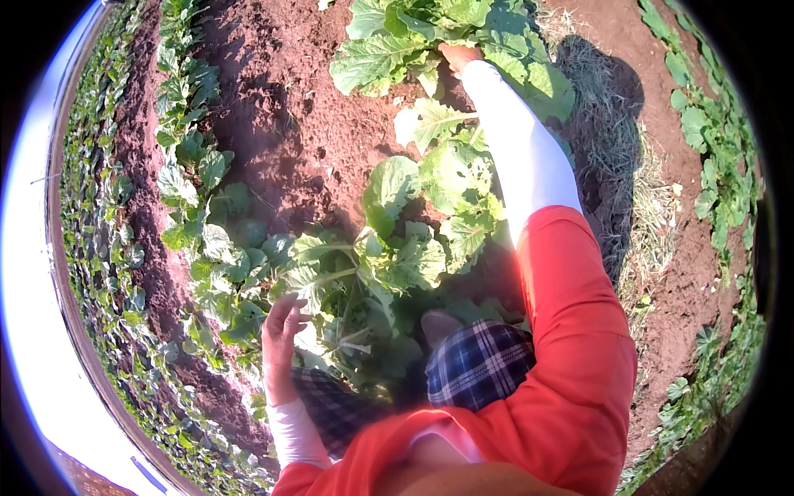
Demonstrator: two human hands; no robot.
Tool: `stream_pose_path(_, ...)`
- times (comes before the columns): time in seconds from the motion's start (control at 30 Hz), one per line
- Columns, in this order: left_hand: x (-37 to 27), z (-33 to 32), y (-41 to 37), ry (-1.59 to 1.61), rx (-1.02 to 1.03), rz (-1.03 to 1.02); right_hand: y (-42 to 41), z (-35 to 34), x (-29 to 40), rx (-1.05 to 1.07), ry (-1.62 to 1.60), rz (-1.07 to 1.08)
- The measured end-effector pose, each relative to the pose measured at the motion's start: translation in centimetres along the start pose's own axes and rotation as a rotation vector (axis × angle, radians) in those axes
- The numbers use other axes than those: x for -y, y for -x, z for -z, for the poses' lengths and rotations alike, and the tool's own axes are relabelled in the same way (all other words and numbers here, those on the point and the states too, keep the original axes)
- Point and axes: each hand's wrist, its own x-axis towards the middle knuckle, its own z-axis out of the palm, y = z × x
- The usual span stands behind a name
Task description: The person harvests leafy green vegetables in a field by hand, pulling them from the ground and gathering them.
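Observation:
My right hand reaches far forward to the base of a large leafy green plant; leaves cover its fingertips, so its hold on the plant cannot be made out. Nearer my body, my left hand is raised with bent fingers apart and nothing in it, beside the leaves of another leafy plant. Some of that plant's leaves have holes. Between the two plants, paler leaves lie to the left of my right sleeve.
Red-brown soil runs between the crop rows. A row of smaller green plants stands at the left, another at the far right. Dry straw lies right of my arm. My knee in plaid cloth is close to the plants.

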Motion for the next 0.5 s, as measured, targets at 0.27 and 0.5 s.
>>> stream_pose_path(0.27,0.0,0.1,0.8,-0.082,0.002,0.003,-0.5,-0.8,-0.9,-0.079,0.069,0.136)
stream_pose_path(0.5,0.7,1.1,0.8,-0.088,-0.020,-0.005,1.6,-0.7,-3.6,-0.022,-0.164,0.212)
